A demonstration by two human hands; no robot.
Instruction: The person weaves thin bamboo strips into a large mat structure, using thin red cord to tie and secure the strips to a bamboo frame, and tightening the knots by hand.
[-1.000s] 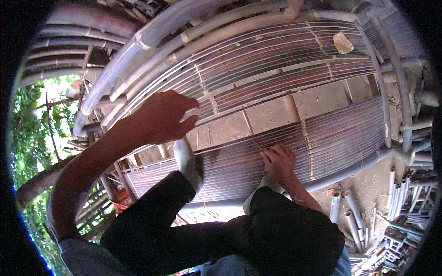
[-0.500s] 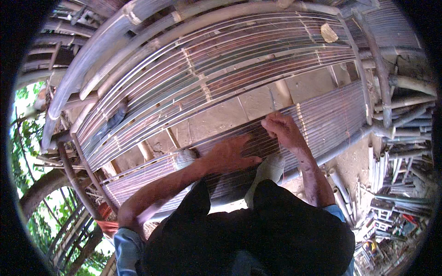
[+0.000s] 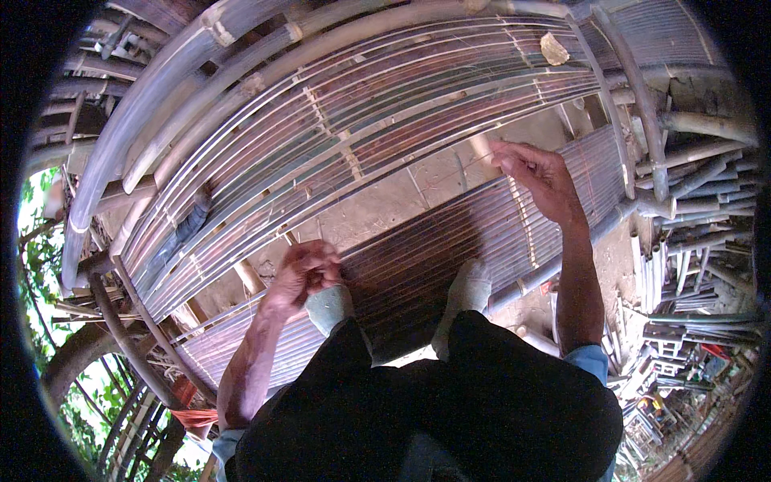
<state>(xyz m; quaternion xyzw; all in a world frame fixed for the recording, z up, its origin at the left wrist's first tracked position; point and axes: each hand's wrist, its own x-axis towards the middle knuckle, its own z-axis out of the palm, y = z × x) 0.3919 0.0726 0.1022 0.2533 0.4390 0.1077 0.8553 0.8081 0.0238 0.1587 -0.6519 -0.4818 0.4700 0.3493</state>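
Observation:
My left hand (image 3: 309, 271) is above the far edge of a near panel of thin parallel strips (image 3: 405, 269), close to my left foot in a light sock (image 3: 329, 309). Its fingers are curled together; what they hold, if anything, is too small to tell. Farther right, my right hand (image 3: 536, 173) is raised over the gap at the panel's far edge, thumb and fingers pinched together. Nothing in that pinch can be named. My other foot (image 3: 470, 285) rests on the strips. A pale cross binding (image 3: 522, 217) runs across them below my right hand.
Beyond a gap of bare earth (image 3: 377, 201) lies a wider panel of long strips (image 3: 265, 177), with a tan flat piece (image 3: 553, 49) on it. Thick poles (image 3: 152, 120) frame the far side. Stacked poles (image 3: 707, 217) stand at right; an orange cloth (image 3: 195, 418) hangs lower left.
My hands have moved apart: the left drew back left and its spread fingers curled; the right rose farther away and to the right. The view has shifted slightly.

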